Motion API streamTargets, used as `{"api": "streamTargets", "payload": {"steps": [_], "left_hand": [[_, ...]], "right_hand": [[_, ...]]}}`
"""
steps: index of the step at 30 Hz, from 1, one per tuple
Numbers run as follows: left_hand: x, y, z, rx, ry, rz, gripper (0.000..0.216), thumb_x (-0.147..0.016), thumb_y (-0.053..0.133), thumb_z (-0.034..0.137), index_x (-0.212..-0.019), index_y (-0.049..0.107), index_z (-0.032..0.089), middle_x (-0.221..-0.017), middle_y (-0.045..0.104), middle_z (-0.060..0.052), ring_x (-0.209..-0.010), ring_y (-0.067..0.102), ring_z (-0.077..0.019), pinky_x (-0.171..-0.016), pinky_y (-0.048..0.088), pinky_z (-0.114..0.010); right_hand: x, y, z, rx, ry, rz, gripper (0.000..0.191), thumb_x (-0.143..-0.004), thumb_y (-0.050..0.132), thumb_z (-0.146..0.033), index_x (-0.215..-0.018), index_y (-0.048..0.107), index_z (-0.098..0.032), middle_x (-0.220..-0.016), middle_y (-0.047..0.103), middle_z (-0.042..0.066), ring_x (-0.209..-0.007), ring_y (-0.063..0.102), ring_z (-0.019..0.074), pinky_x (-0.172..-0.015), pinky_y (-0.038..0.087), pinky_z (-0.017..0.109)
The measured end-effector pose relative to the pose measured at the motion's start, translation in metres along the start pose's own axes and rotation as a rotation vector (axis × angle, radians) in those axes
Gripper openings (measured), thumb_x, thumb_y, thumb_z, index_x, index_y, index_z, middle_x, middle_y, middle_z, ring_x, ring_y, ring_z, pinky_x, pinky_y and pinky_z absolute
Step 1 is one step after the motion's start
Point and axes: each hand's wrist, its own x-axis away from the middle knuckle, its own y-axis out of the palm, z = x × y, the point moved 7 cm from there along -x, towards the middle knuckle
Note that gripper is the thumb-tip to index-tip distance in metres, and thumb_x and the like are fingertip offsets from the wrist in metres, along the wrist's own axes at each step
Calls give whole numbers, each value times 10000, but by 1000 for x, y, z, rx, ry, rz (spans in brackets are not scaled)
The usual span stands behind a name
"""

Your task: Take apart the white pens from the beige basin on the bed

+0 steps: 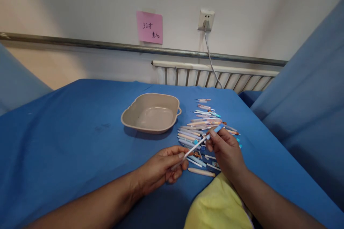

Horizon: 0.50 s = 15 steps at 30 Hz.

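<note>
A slim pen (198, 146) with a white shaft and a blue end slants up to the right between my two hands. My left hand (163, 166) is closed on its lower end, pinching the tip between thumb and fingers. Up at the blue part, my right hand (227, 146) grips it with thumb and forefinger. Whether the blue part is fixed to the white shaft, I cannot tell. Behind and below the hands lies a loose pile of pens and pen parts (188, 136) in white, cream, lilac and blue, partly covered by my right hand. One cream pen barrel (201, 172) lies nearest me.
A beige plastic basin (150, 128) stands left of the pile on the blue cloth (80, 143). Yellow fabric (217, 207) bulges at the front edge. Behind are a radiator (204, 75), a wall rail (107, 45) and a plugged-in cable (209, 53). Blue curtains (301, 78) hang at both sides.
</note>
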Motion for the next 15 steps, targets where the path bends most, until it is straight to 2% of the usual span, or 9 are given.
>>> {"api": "streamTargets", "payload": {"steps": [6,10,12,15], "left_hand": [[1,-2,3,44,-14,44,252,-808,637,321,-980,576,147,-682,556,19,-397,369,-20,-359,224,-158],[1,-3,3,54,-33,77,274,-786,663,336,-958,562,149,-669,564,26,-378,365,-10,-351,199,-149],[0,-4,2,48,-45,77,280,-788,660,345,-962,561,149,-666,575,24,-372,385,-15,-344,216,-147],[0,-5,0,21,-51,71,313,-796,651,362,-1004,562,146,-690,612,3,-381,449,-34,-348,284,-149]], "right_hand": [[-3,-5,3,55,44,10,210,-803,612,-375,-712,586,-188,-590,549,-27,-497,451,94,-506,349,228],[-3,0,10,181,88,-59,191,-766,638,-376,-828,615,-197,-487,503,-62,-420,431,90,-452,321,215],[-2,3,9,258,90,-66,217,-747,652,-389,-829,616,-191,-450,479,-71,-402,416,88,-435,311,211],[1,6,5,338,92,-44,251,-702,681,-420,-724,600,-183,-430,459,-71,-391,389,82,-412,299,208]]}}
